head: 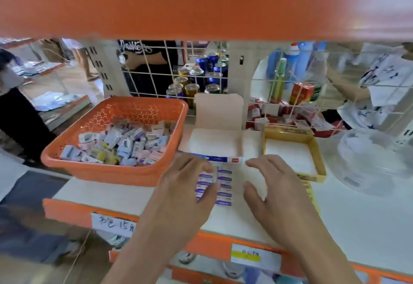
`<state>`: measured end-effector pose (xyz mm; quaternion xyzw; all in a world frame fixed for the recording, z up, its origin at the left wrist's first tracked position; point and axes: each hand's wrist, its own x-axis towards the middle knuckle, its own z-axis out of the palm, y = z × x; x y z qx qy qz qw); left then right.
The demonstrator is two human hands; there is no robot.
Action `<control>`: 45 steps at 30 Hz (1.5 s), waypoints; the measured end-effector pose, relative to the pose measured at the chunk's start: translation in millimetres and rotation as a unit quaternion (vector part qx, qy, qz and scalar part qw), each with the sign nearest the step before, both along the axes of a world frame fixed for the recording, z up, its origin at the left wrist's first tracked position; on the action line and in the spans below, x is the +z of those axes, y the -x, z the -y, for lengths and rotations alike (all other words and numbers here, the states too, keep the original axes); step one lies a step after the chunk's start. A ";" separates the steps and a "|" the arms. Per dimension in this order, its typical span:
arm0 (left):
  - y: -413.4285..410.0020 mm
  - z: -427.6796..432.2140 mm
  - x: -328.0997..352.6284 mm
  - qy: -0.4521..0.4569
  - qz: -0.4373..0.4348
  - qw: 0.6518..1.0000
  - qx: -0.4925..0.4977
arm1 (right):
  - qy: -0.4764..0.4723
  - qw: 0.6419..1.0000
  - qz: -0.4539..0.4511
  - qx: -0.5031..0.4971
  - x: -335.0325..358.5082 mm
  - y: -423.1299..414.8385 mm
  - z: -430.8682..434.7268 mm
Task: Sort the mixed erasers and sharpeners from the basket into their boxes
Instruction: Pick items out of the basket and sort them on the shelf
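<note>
An orange basket (73, 161) on the white shelf holds a heap of small wrapped erasers and sharpeners (125, 143). To its right lies a white box (237, 194) with its lid (218, 110) flipped up; two rows of purple-labelled erasers (223, 185) lie inside it. My left hand (185, 192) hovers over the box's left side with fingers relaxed, thumb near the erasers. My right hand (279, 192) is spread over the box's right side and holds nothing. A yellow box (312, 143) with a white floor stands further right.
A wire grid (156, 76) backs the shelf, with drink cans (196, 78), bottles and red packs behind it. A clear plastic container (371, 161) sits at the far right. An orange shelf (201, 4) hangs overhead. People stand beyond the grid and at left.
</note>
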<state>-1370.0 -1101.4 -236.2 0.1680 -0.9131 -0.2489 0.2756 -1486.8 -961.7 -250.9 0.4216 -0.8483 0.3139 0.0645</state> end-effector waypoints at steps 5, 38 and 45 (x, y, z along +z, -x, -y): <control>-47.0 66.4 27.9 -0.024 0.002 0.992 0.122 | 0.026 0.995 -0.005 0.094 27.3 -20.0 70.5; -47.8 278.5 26.0 0.008 0.238 0.971 0.001 | -0.250 0.928 0.194 0.197 16.1 -59.1 296.4; -51.0 272.3 28.7 -0.060 0.177 0.982 -0.014 | -0.203 0.926 0.251 0.198 21.6 -62.2 290.7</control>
